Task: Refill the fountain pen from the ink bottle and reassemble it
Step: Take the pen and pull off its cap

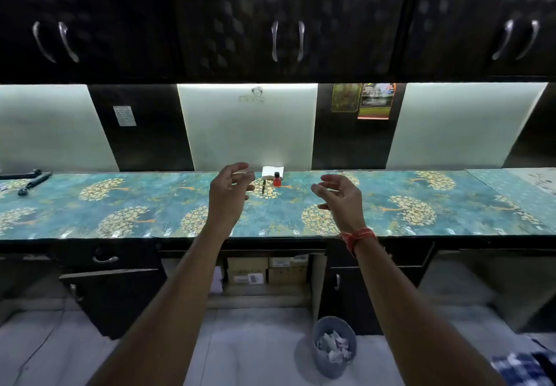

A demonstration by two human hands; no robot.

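The left hand (230, 188) hung in the air above the counter (90, 205), fingers loosely curled and spread, gripping nothing. The right hand (340, 196) was raised the same way a little to the side, palm turned inward, fingers apart and empty, with a red thread band (358, 236) at its wrist. Between the two hands, farther back on the teal patterned counter, the fountain pen (264, 186) lay flat, dark and thin, its cap state too small to tell. Just beside it stood the ink bottle (277, 179), red with a dark cap on, upright. Behind the bottle, against the lit wall panel, sat a white folded tissue (272, 171). Down on the floor stood a grey bin (334, 346) holding crumpled paper
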